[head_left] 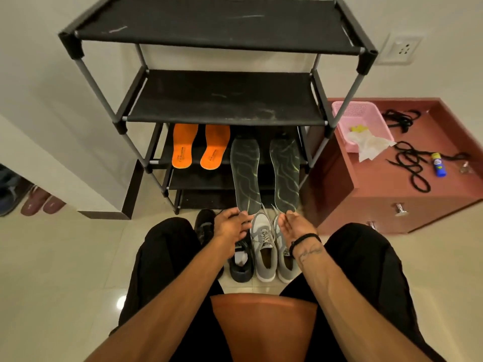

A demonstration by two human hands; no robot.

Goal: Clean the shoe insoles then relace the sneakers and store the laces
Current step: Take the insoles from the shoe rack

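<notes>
- You're holding two dark insoles at mid-frame, the left insole (245, 173) pinched at its heel by your left hand (230, 227), the right insole (285, 173) by your right hand (295, 226), toes leaning on the shoe rack (224, 97).
- Grey sneakers (264, 249) are sitting just below your hands, black sneakers (239, 265) beside them.
- Orange insoles (200, 146) are resting on a lower shelf.
- Black laces (413, 165) are lying on the red cabinet (392, 205) at right, near a pink basket (358, 121).
</notes>
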